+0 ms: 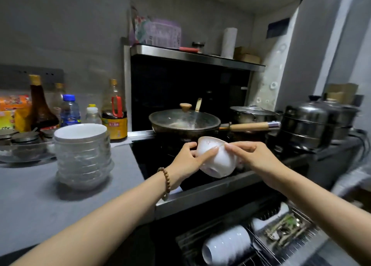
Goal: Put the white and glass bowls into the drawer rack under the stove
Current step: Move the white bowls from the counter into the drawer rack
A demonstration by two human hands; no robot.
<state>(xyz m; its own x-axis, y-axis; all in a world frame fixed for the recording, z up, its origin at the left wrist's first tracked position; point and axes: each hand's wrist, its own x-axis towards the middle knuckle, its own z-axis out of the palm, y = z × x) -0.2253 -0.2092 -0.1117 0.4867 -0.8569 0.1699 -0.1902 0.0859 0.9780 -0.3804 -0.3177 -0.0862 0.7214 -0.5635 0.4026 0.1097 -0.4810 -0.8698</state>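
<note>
White bowl [217,159] held over the stove's front edge [210,191], tilted, foot towards the person; left hand [186,159] curls round one wall, right hand [255,157] pinches the opposite rim. Drawer rack [261,255] lies open directly below, nearer the right hand

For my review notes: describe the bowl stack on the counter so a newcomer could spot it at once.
Start at the grey counter left of the black stove. In front of the sauce bottles stands the stack of bowls. Unlike the single white bowl held over the stove, it is nested clear glass bowls topped by a white one.
</note>
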